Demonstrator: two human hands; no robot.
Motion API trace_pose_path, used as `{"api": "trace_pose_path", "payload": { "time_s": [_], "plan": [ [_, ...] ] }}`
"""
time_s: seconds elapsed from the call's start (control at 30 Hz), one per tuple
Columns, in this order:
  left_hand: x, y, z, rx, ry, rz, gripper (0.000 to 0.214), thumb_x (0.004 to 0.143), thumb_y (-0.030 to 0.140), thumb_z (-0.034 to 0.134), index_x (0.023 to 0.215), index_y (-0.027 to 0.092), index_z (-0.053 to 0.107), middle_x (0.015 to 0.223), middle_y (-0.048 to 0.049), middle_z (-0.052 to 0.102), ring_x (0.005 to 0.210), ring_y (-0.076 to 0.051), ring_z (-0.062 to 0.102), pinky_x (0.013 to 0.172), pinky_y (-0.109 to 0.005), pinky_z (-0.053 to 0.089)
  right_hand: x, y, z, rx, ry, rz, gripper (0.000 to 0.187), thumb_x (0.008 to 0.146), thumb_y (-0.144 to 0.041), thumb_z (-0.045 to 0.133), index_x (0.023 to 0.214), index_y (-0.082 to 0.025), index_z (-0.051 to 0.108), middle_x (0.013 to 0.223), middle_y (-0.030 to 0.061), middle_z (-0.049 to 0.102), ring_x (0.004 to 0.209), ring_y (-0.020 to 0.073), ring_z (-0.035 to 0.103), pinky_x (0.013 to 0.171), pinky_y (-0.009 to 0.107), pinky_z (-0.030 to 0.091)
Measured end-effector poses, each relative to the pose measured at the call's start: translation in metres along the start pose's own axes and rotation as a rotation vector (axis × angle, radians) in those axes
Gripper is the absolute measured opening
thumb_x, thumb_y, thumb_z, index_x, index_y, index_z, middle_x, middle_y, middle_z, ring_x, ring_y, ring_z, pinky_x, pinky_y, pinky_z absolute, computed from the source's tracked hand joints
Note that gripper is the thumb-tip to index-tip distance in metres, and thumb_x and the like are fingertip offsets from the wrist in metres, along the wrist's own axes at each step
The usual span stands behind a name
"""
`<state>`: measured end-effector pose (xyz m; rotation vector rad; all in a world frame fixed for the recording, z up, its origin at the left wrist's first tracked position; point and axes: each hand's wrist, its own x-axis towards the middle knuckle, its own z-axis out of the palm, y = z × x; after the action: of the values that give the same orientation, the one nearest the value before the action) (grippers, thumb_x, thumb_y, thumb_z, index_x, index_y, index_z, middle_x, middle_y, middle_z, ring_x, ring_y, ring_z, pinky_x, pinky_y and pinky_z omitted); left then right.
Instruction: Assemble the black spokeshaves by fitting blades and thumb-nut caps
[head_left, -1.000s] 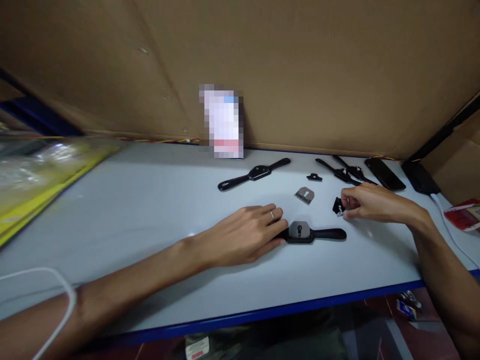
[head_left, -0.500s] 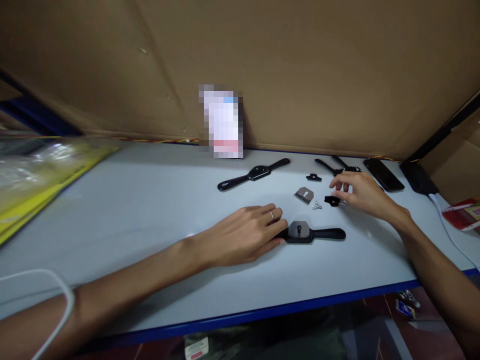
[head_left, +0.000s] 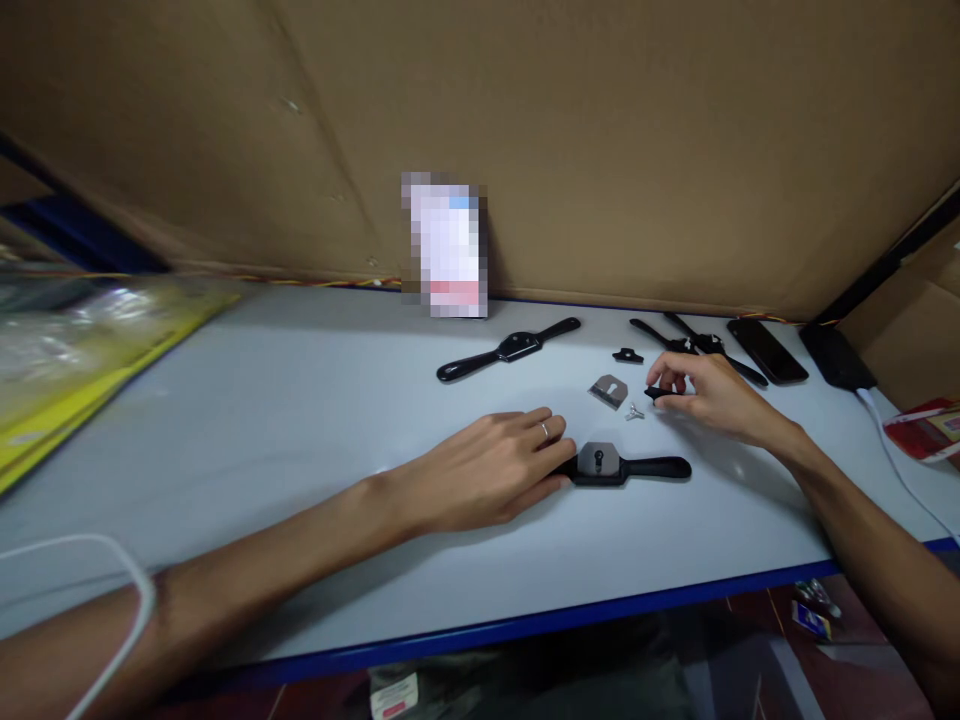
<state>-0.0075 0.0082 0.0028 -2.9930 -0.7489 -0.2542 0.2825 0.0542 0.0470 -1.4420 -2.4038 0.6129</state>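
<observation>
My left hand (head_left: 491, 468) lies curled over the left handle of a black spokeshave (head_left: 622, 468) on the white table, holding it down. The tool's grey blade with a black screw shows at its middle. My right hand (head_left: 705, 392) pinches a small black cap piece (head_left: 657, 394) just above the table. A small silver wing screw (head_left: 634, 411) and a loose grey blade (head_left: 608, 389) lie just left of that hand.
Another black spokeshave (head_left: 510, 350) lies farther back, with a small black cap (head_left: 628, 355) and two more spokeshaves (head_left: 694, 345) to its right. A phone (head_left: 767, 349) and a charger block (head_left: 836, 357) sit at the back right. A blurred card (head_left: 446, 245) leans on the cardboard wall. Yellow packaging (head_left: 90, 360) is at the left.
My right hand moved left and back from beside the spokeshave's right handle, put down the silver wing screw, and now pinches the black cap. My left hand stayed still.
</observation>
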Motion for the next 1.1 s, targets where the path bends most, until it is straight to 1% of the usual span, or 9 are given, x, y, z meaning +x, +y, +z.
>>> {"api": "trace_pose_path", "payload": {
  "time_s": [0.1,0.2,0.3,0.4,0.47,0.6,0.77,0.9,1.1],
  "plan": [
    [0.0,0.0,0.0,-0.004,0.001,0.004,0.02,0.104,0.031,0.044,0.096,0.017,0.057,0.093,-0.0051,0.061,0.082,-0.019,0.057,0.07,-0.031,0.047,-0.006,-0.011,0.001,0.163,0.101,-0.026,0.016,0.079,-0.026,0.067,0.094,-0.022,0.067,0.08,-0.0007,0.064,0.071,0.0152,0.052,0.068,0.03,0.037],
    [0.0,0.0,0.001,-0.006,0.008,0.006,0.02,0.104,0.03,0.043,0.096,0.018,0.056,0.093,-0.005,0.061,0.082,-0.019,0.057,0.07,-0.031,0.047,-0.011,-0.021,0.002,0.3,0.09,-0.041,0.024,0.079,-0.028,0.068,0.102,-0.021,0.068,0.081,-0.001,0.061,0.068,0.0137,0.049,0.065,0.03,0.038],
    [0.0,0.0,0.001,-0.007,0.014,0.009,0.021,0.104,0.03,0.042,0.095,0.018,0.056,0.092,-0.0049,0.061,0.081,-0.018,0.056,0.069,-0.031,0.047,-0.015,-0.028,0.004,0.364,0.068,-0.045,0.027,0.079,-0.025,0.067,0.106,-0.022,0.068,0.08,-0.0016,0.057,0.067,0.0133,0.048,0.064,0.029,0.039],
    [0.0,0.0,0.001,-0.016,0.009,0.005,0.022,0.104,0.03,0.041,0.096,0.017,0.057,0.093,-0.0053,0.061,0.081,-0.018,0.056,0.07,-0.031,0.048,-0.016,-0.031,0.007,0.39,0.062,-0.052,0.027,0.078,-0.02,0.064,0.104,-0.022,0.067,0.081,-0.0007,0.059,0.073,0.0148,0.053,0.068,0.029,0.042],
    [0.0,0.0,0.001,-0.025,0.012,0.003,0.023,0.104,0.03,0.04,0.097,0.017,0.058,0.093,-0.0056,0.061,0.081,-0.018,0.057,0.07,-0.031,0.048,-0.016,-0.033,0.008,0.395,0.056,-0.058,0.023,0.076,-0.017,0.062,0.098,-0.021,0.066,0.083,0.0001,0.06,0.076,0.0155,0.055,0.069,0.03,0.042],
    [0.0,0.0,0.001,-0.022,0.024,0.006,0.025,0.104,0.03,0.04,0.096,0.017,0.059,0.091,-0.005,0.061,0.08,-0.018,0.056,0.069,-0.03,0.048,-0.016,-0.038,0.012,0.367,0.026,-0.06,0.018,0.074,-0.015,0.059,0.089,-0.022,0.066,0.079,-0.0007,0.06,0.074,0.0151,0.054,0.065,0.029,0.038],
    [0.0,-0.001,0.001,-0.011,0.018,0.008,0.022,0.104,0.03,0.041,0.095,0.018,0.058,0.091,-0.0048,0.06,0.08,-0.018,0.056,0.069,-0.031,0.047,-0.019,-0.042,0.021,0.372,0.004,-0.068,0.022,0.071,-0.01,0.055,0.087,-0.022,0.064,0.077,-0.0023,0.058,0.071,0.0136,0.051,0.065,0.028,0.038],
    [-0.001,-0.001,0.003,-0.011,0.009,0.004,0.02,0.103,0.03,0.044,0.096,0.017,0.057,0.092,-0.005,0.059,0.081,-0.019,0.057,0.068,-0.032,0.047,-0.021,-0.044,0.029,0.417,-0.024,-0.059,0.022,0.071,-0.01,0.058,0.088,-0.022,0.063,0.074,-0.0036,0.055,0.066,0.0127,0.048,0.061,0.027,0.038],
    [0.0,0.0,0.002,-0.008,0.022,0.005,0.02,0.104,0.03,0.043,0.096,0.018,0.057,0.092,-0.005,0.06,0.081,-0.019,0.056,0.068,-0.032,0.047,-0.019,-0.047,0.043,0.397,0.034,-0.084,0.006,0.076,-0.016,0.065,0.077,-0.022,0.063,0.073,-0.0029,0.062,0.065,0.0123,0.048,0.062,0.028,0.038]
  ]
}}
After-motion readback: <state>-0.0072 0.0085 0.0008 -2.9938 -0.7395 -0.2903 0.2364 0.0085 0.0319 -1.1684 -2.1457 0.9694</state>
